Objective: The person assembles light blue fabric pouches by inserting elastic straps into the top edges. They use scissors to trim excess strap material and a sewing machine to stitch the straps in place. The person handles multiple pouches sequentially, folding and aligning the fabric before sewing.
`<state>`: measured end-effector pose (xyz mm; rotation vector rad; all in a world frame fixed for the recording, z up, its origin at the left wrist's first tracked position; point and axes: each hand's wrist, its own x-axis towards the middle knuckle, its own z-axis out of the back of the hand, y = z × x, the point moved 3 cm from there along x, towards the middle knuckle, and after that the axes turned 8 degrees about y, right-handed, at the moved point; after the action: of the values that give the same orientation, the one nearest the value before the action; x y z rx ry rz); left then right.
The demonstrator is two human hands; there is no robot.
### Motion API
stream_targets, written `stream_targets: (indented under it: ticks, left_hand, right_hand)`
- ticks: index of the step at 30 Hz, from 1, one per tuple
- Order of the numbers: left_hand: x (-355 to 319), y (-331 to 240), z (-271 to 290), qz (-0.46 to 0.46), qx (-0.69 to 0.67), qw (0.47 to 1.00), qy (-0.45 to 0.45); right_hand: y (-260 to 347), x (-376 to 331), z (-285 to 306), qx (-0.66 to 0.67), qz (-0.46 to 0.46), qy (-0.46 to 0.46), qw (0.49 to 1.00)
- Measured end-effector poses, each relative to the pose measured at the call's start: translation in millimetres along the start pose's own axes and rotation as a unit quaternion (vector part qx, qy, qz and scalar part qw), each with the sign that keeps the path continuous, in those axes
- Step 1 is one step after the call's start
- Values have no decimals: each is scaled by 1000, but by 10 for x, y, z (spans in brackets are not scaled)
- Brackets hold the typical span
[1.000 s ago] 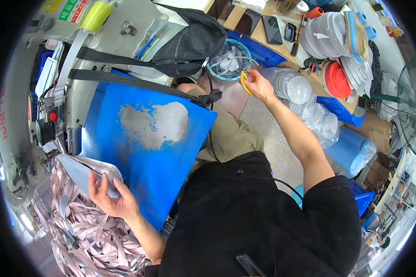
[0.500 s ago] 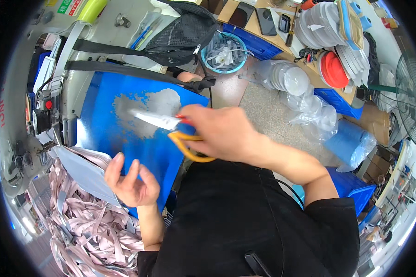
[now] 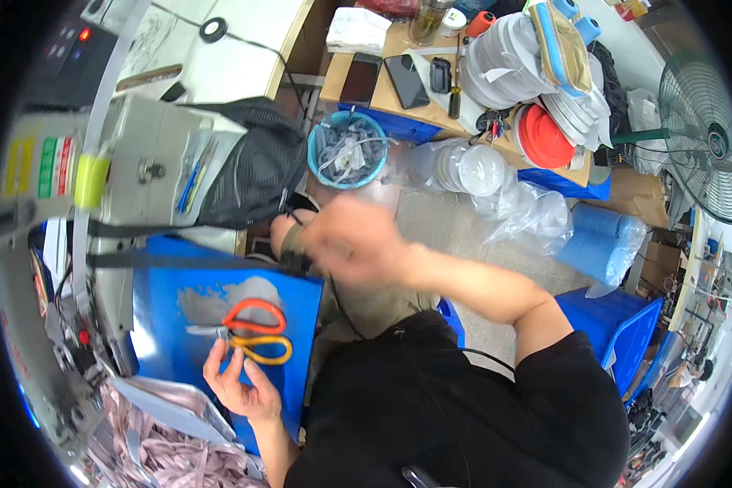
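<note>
A pair of scissors (image 3: 256, 350) with one red and one yellow handle lies on the blue work surface (image 3: 150, 305), beside its worn grey patch (image 3: 203, 305). My left hand (image 3: 248, 394) is just below the scissors, palm up and fingers apart. Its fingertips come close to the scissors' pivot; whether they touch cannot be made out. My right hand (image 3: 354, 240) is raised to the right of the work surface, near the end of a black strap (image 3: 163, 260). Motion smears its fingers, so what they hold, if anything, does not show.
Pinkish strips (image 3: 163, 447) are heaped at lower left under a grey flap (image 3: 175, 407). A black mesh bag (image 3: 252, 171) lies on the machine. Beyond are a blue basket of scraps (image 3: 348, 180), a wooden table (image 3: 378, 39) with phones and rolls, and a fan (image 3: 712, 138).
The scissors have left my right hand and now lie on the work surface. My right hand has moved away from them, toward the strap's end. The whole view has shifted, showing more of the far side.
</note>
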<state>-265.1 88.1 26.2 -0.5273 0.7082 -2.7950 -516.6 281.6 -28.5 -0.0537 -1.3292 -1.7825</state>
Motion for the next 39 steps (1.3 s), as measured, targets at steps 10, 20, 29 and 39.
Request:
stream_targets:
  ticks: [10,20,29,39]
  left_hand:
    - [288,95,-70,37,18,999,13]
    - [386,79,-145,51,30,998,20]
    - [466,34,-65,33,28,999,12]
    - [1081,-322,-273,148,-382,911,38]
  right_hand:
    - [-3162,193,1089,-201,-338,-87,915]
    - [-4038,1964,1251,-256,-428,13,867]
    - [-3716,1808,1691,-198,-267,-316,889]
    - [-928,1261,934,394,-235,-88,884]
